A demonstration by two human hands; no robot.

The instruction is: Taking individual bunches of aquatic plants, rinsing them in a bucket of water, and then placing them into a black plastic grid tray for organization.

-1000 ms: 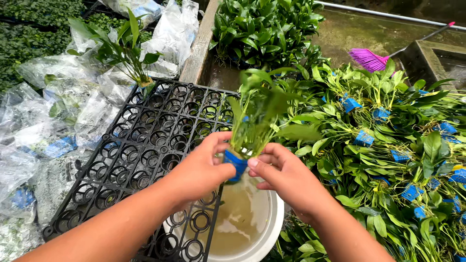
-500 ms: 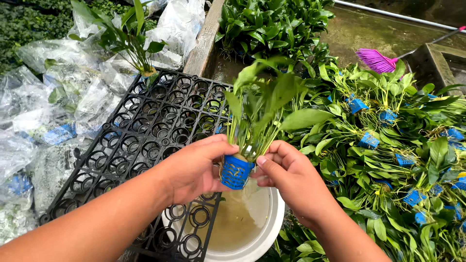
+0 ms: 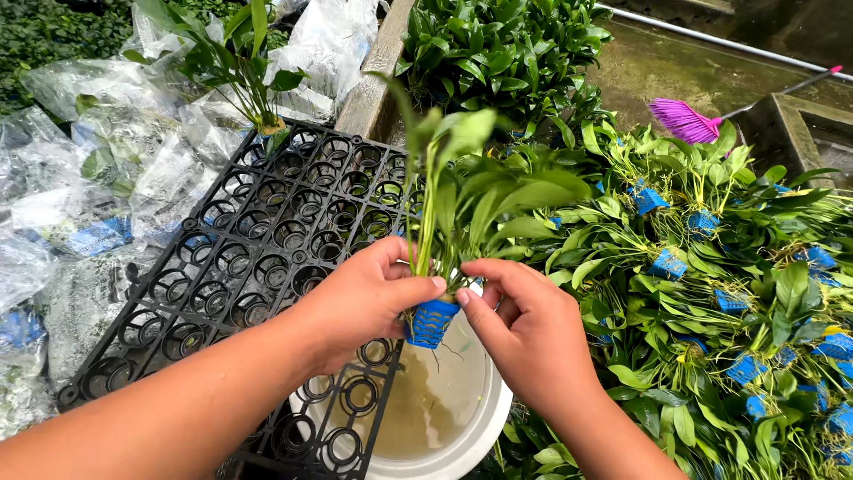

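The left hand [image 3: 355, 298] covers part of the blue net pot [image 3: 433, 322], so only the pot's lower right side shows, and the white bucket [image 3: 462, 440] under it is cut off at the bottom edge. Open holes of the black tray [image 3: 267, 240] lie free toward 10 o'clock; toward 3 o'clock a heap of potted plants [image 3: 711, 267] crowds close. The left hand's fingers are closed around the pot with its green plant [image 3: 462, 196], held over the bucket. The right hand [image 3: 533, 333] pinches the pot's rim with thumb and forefinger.
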